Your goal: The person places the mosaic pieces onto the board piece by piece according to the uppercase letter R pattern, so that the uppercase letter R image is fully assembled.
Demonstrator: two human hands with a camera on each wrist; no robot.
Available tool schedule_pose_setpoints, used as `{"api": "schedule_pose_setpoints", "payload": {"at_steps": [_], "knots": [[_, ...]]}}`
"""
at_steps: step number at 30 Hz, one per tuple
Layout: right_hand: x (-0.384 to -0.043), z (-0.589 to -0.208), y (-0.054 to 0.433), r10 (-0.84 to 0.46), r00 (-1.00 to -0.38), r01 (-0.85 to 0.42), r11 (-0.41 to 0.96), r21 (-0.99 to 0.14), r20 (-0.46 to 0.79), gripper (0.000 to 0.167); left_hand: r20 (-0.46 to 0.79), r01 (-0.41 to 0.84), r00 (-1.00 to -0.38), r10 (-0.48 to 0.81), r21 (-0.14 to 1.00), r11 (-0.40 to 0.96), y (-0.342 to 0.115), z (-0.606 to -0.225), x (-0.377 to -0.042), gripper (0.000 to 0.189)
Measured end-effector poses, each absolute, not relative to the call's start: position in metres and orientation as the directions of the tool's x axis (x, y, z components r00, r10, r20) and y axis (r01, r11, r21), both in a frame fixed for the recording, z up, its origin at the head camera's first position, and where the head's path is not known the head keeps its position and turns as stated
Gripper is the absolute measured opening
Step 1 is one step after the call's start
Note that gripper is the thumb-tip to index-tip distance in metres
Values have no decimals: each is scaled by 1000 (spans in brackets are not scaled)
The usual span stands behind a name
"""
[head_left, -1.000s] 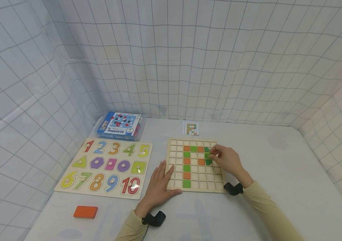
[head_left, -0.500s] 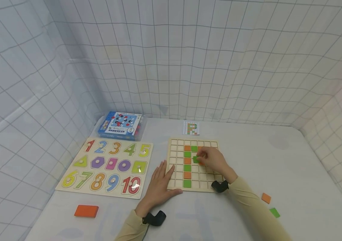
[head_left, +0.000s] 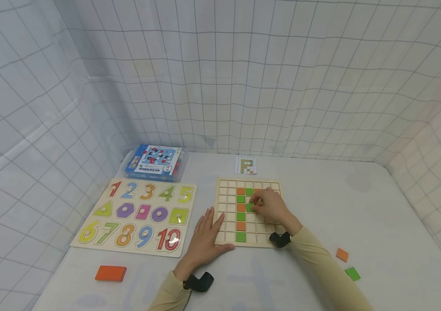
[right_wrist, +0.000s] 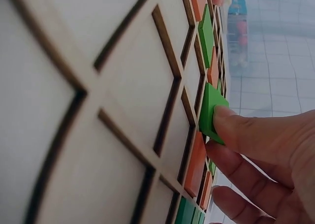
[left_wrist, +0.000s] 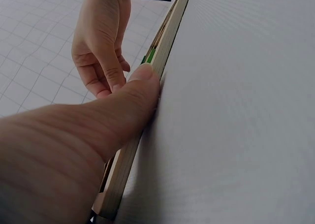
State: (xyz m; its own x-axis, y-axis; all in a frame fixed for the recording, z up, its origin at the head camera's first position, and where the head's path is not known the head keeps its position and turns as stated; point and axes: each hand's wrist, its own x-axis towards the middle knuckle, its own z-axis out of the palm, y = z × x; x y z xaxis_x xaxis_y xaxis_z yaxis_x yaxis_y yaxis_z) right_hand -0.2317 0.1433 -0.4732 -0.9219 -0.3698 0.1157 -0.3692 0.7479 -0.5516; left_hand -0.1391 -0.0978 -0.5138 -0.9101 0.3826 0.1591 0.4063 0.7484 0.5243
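Note:
A wooden grid board (head_left: 229, 183) lies on the table, its cells partly filled with orange and green tiles. My right hand (head_left: 272, 205) pinches a green square tile (right_wrist: 208, 106) between thumb and fingers, at a cell right of the tile column (head_left: 241, 217). In the right wrist view that tile stands slightly tilted against the grid. My left hand (head_left: 203, 237) rests with spread fingers on the board's left front corner; its thumb (left_wrist: 140, 79) touches the front edge. Dark green pieces (right_wrist: 186, 210) show at the board's right part, covered by my right hand in the head view.
A number-and-shape puzzle board (head_left: 134, 216) lies left, with a blue box (head_left: 156, 162) behind it. An orange block (head_left: 110, 273) sits front left. A pattern card (head_left: 245, 165) lies behind the grid. Loose orange (head_left: 342, 254) and green (head_left: 353, 273) tiles lie front right.
My right hand has moved left from the dark green pieces, carrying a green tile to the cell beside the column. The loose tiles at front right have come into view. My left hand stays put.

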Motion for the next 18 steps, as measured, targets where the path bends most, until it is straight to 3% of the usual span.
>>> {"api": "schedule_pose_setpoints", "payload": {"at_steps": [9,18], "knots": [[-228,-471,140,-385,-913,-395,755,-523,134,7,168,412,-908,383,522,747,-98,-514,-139,92],[-226,-474,145,-387,-914,-393,762,-515,124,19,172,415,-907,385,521,746,-99,-515,-140,92]]}}
